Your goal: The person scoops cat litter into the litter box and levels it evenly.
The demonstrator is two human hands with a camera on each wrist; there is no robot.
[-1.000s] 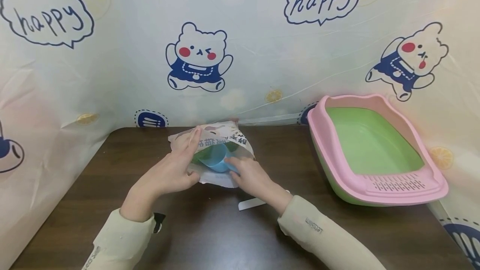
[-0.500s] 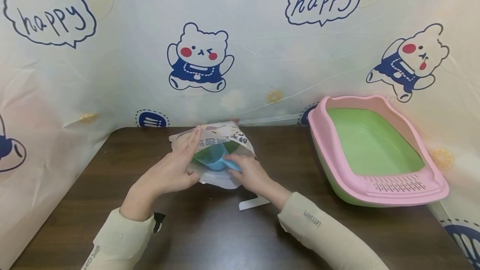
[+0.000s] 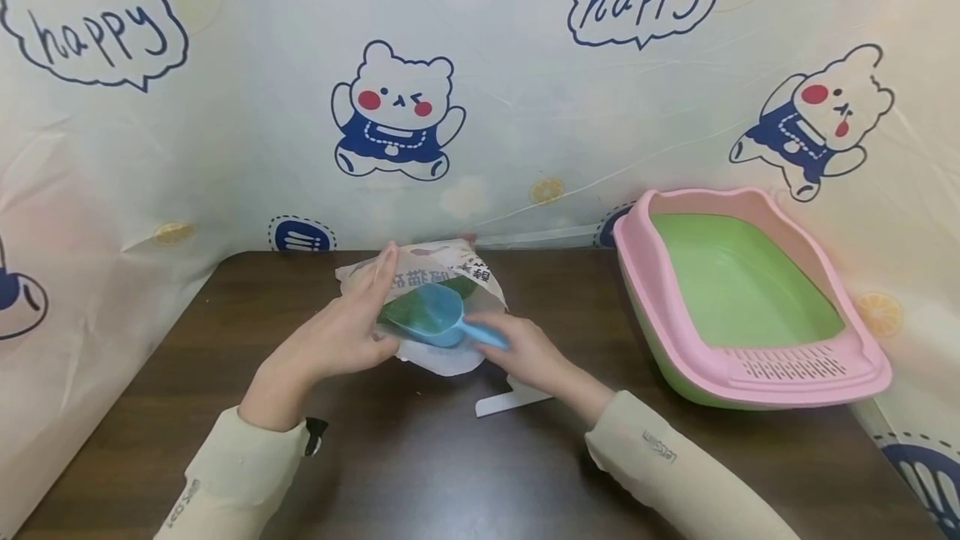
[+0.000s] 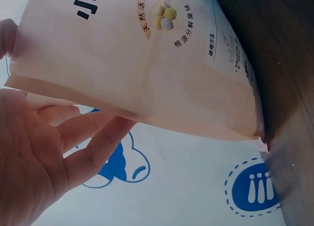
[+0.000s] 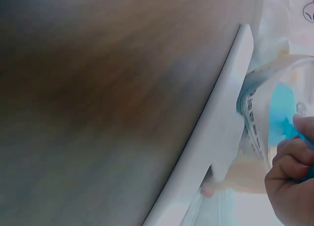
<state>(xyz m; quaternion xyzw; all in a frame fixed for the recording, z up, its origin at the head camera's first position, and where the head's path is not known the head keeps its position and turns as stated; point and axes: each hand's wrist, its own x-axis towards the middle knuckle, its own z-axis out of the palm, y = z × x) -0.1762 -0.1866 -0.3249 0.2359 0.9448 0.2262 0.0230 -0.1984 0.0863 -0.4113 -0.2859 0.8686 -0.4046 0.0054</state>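
Note:
A printed white bag of cat litter (image 3: 442,361) lies at the middle of the table, its mouth facing me, with green litter (image 3: 401,311) inside. At its left side, my left hand (image 3: 330,336) holds it, fingers along the rim and thumb at the front. In the left wrist view the fingers (image 4: 93,142) lie along the bag's edge (image 4: 162,93). My right hand (image 3: 528,352) grips the handle of a blue scoop (image 3: 435,315), whose bowl is in the bag mouth over the litter. The right wrist view shows curled fingers (image 5: 292,159) round the handle.
A pink-rimmed green litter tray (image 3: 750,290) stands at the right of the dark table (image 3: 420,473). A flat white piece (image 3: 510,401) lies under my right forearm, close to the bag. A printed cloth (image 3: 525,107) hangs behind.
The right hand and scoop have shifted right and slightly towards me, so the bowl shows more fully. The left hand stays at the bag's side.

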